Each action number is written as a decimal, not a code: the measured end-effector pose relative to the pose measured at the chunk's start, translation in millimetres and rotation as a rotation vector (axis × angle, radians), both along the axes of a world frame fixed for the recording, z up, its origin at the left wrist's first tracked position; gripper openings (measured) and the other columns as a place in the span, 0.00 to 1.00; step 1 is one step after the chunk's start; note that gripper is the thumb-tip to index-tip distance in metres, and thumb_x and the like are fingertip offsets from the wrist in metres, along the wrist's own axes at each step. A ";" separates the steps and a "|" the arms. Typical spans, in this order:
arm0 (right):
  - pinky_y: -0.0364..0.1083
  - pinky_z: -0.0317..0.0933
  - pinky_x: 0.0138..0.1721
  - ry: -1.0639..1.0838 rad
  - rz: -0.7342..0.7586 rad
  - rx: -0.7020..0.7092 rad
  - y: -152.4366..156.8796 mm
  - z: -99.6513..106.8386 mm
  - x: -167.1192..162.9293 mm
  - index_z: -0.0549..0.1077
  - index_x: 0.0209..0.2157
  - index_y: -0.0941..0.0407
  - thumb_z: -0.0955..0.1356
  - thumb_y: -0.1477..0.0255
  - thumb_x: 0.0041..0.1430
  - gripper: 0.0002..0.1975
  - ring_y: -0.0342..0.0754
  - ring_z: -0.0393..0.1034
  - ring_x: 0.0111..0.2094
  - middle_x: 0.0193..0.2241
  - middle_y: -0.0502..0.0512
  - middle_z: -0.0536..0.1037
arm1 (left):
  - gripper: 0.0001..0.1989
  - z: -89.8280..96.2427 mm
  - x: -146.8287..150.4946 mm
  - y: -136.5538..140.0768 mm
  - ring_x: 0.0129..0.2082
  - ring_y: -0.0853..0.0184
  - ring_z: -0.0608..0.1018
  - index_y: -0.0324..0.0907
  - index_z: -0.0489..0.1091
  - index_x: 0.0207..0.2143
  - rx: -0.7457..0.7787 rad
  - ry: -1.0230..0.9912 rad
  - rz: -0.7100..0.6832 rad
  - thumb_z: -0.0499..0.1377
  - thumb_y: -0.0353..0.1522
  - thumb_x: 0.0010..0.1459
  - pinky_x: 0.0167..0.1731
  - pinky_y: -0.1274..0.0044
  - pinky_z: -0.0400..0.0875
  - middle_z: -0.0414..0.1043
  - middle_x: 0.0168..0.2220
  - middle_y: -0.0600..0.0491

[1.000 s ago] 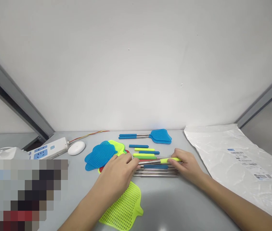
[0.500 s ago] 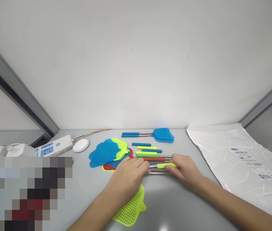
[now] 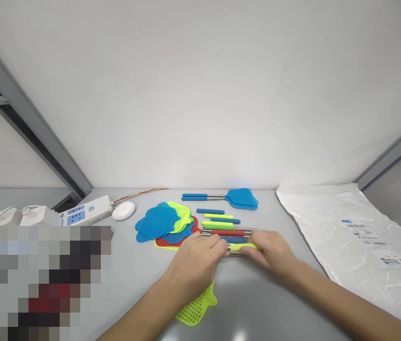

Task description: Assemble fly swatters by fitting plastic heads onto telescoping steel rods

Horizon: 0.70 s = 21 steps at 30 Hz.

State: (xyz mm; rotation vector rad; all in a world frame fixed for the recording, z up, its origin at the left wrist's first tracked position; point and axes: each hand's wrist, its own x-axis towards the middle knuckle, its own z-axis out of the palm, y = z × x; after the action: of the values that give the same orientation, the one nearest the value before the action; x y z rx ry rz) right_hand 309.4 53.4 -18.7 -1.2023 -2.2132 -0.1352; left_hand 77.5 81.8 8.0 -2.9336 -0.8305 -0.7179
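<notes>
My left hand (image 3: pixel 200 258) is closed round a metal fly swatter rod (image 3: pixel 228 247); most of the rod is hidden in the fist. My right hand (image 3: pixel 273 248) grips the yellow-green handle sleeve (image 3: pixel 240 246) that sits on this rod, with the thumb along its end. Just behind both hands lie a red handle (image 3: pixel 230 233), a green handle (image 3: pixel 221 228) and a blue handle (image 3: pixel 234 240), with metal rods among them. A loose yellow-green swatter head (image 3: pixel 195 310) lies in front, partly under my left forearm.
Blue, red and yellow-green swatter heads (image 3: pixel 159 220) are piled at left. Several loose sleeves (image 3: pixel 210 211) lie mid-table. Blue fly swatters (image 3: pixel 242 198) rest by the wall. A power strip (image 3: pixel 88 211) and a white round object (image 3: pixel 124 210) are left; a white plastic mailer (image 3: pixel 328 227) is right.
My hands have drawn closer together, and less bare metal shows between my left hand and the yellow-green sleeve. The camera view has shifted slightly.
</notes>
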 end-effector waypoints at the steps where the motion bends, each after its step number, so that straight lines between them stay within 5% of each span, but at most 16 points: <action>1: 0.42 0.47 0.23 -0.006 -0.006 -0.005 -0.1 -0.4 -0.3 0.60 0.20 0.54 0.60 0.62 0.66 0.20 0.41 0.54 0.19 0.17 0.47 0.62 | 0.11 0.2 0.3 -0.1 0.22 0.70 0.64 0.41 0.62 0.28 0.004 0.001 0.004 0.47 0.26 0.64 0.25 0.74 0.50 0.66 0.24 0.56; 17: 0.42 0.47 0.22 -0.029 0.001 -0.013 -1.8 -0.8 -2.0 0.59 0.20 0.54 0.60 0.62 0.67 0.21 0.42 0.55 0.19 0.16 0.46 0.62 | 0.12 -0.9 4.5 -1.8 0.23 0.70 0.66 0.41 0.62 0.27 0.005 0.022 -0.007 0.47 0.27 0.65 0.25 0.74 0.51 0.68 0.25 0.56; 21: 0.42 0.52 0.24 0.066 -0.030 -0.194 -1.0 1.7 -9.0 0.64 0.24 0.54 0.59 0.61 0.67 0.18 0.43 0.61 0.22 0.20 0.48 0.68 | 0.12 10.0 -2.6 6.5 0.29 0.68 0.71 0.42 0.67 0.31 -0.010 0.041 0.046 0.48 0.30 0.66 0.30 0.74 0.57 0.70 0.28 0.55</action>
State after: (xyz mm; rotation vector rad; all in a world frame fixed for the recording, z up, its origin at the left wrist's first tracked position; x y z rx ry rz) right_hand 300.3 52.4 -17.0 -1.3243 -2.1903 0.1082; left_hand 74.9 88.3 18.0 -2.9167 -0.8980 -0.6498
